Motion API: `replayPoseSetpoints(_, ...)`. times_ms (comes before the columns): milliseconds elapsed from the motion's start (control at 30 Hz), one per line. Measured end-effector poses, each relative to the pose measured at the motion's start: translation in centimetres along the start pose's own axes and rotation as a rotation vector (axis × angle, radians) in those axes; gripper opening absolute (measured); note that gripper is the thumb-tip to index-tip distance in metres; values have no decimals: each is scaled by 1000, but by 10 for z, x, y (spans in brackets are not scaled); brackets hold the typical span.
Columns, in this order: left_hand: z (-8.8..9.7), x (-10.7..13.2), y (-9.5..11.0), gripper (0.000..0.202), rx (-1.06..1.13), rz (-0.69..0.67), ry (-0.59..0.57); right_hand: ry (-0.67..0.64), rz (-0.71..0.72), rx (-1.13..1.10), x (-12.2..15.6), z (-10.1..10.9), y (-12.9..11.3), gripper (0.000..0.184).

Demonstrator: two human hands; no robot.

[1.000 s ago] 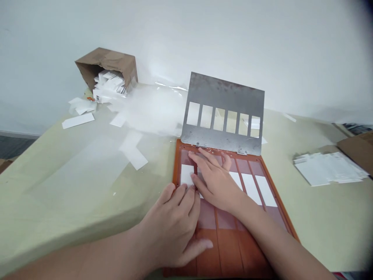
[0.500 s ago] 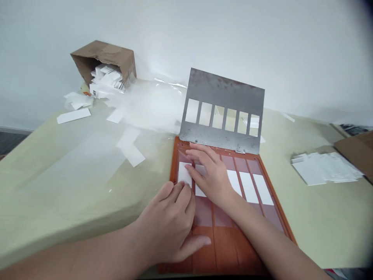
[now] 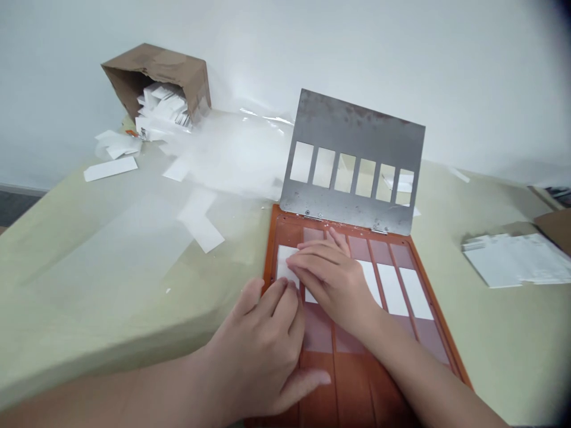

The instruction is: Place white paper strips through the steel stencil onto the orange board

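An orange-brown slotted tray (image 3: 357, 392) lies before me, its grey metal lid (image 3: 357, 128) with several rectangular windows standing raised at the back. White cards (image 3: 416, 292) lie over translucent pinkish film strips (image 3: 432, 340) in the slots. My left hand (image 3: 263, 339) has its fingers curled onto the lower end of the leftmost white card (image 3: 286, 260), thumb stuck out to the side. Over that card's upper right part, my right hand (image 3: 332, 279) has thumb and fingers closed together; anything thin between them is hidden. The leftmost slot's upper part is bare orange.
A cardboard box (image 3: 165, 56) on its side spills white cards (image 3: 163, 107) at the back left. Clear plastic sheeting (image 3: 241, 151) and loose cards (image 3: 207, 229) lie left of the tray. Stacked white cards (image 3: 517, 258) sit at right beside another cardboard box (image 3: 555, 229).
My right hand's fingers have closed together over the leftmost card. The pinkish film above that card no longer shows. My left hand stays at the card's lower end; the view has shifted slightly.
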State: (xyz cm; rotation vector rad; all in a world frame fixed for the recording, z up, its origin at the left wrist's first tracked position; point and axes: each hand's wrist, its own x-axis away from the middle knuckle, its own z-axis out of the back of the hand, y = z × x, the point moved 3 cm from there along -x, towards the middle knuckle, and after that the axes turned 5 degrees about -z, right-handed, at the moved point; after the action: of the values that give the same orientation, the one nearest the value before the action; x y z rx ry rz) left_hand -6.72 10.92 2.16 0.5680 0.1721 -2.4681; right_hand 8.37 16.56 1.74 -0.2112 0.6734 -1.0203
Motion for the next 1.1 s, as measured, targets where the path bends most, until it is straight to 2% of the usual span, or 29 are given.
replayPoseSetpoints(200,0,3,3,63,-7,24,-19,-66,25,39,6,2,-2,16)
replayPoseSetpoints(500,-1,6,7,62,-58,67,-24,-36,29,52,5,4,-5,15)
replayPoseSetpoints(667,-3,9,10,63,-93,36,4,-30,35,44,6,4,-6,17)
replayPoseSetpoints(1100,-5,13,13,60,-161,4,-12,-77,33,71,4,6,-8,18)
